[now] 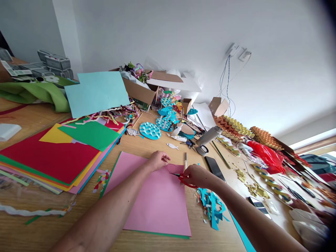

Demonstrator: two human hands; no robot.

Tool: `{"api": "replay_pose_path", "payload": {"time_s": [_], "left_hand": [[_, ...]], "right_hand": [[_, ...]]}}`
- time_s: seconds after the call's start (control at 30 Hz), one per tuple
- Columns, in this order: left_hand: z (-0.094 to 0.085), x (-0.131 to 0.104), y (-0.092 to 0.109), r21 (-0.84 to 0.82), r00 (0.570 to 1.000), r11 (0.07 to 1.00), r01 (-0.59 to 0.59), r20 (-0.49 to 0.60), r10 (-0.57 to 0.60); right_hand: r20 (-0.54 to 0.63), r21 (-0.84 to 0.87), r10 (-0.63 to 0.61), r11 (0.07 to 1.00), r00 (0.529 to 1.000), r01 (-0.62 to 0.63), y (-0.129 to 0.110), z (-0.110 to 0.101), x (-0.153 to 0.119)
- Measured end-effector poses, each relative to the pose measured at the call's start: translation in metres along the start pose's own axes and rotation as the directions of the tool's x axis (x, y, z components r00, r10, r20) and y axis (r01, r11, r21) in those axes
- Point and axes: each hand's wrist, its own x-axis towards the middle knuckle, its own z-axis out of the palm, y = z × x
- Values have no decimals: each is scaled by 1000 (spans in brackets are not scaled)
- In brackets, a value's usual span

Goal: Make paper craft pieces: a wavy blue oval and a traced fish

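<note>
Pinched fingers of my left hand (159,160) hold the top edge of a small pink paper piece (172,168) above a large pink sheet (157,199). My right hand (196,175) is wrapped round red-handled scissors (187,182), whose blades point left at the small piece. The large sheet lies on a green one that shows along its left and bottom edges. A pen (185,161) lies just beyond my right hand, and a small white fish cutout (172,146) lies farther back.
Coloured sheets (52,157) are stacked at left. Blue scraps (214,208) and a black phone (214,168) lie at right. Behind are a grey flask (209,135), glue bottles (180,138), wavy blue discs (149,130) and a cardboard box (139,92). A person's hand (301,206) shows at far right.
</note>
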Motion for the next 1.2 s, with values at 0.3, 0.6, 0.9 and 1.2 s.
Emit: {"api": "replay_pose_path", "payload": {"time_s": [0.3,0.6,0.9,1.2], "left_hand": [[0,0,0,5,1000,1000,0,11,0],[-2,0,0,13,1000,1000,-3,13,3],[-2,-1,2,8,1000,1000,0,17,0],[-4,0,3,-1,1000,1000,10,28,-10]], "right_hand": [[-27,9,65,998,998,-65,-10,2,-7],[-28,13,65,998,997,-65,-15,4,-7],[-38,55,52,997,998,-50,-9,10,-4],[-53,80,67,995,996,-63,-14,8,-7]]}}
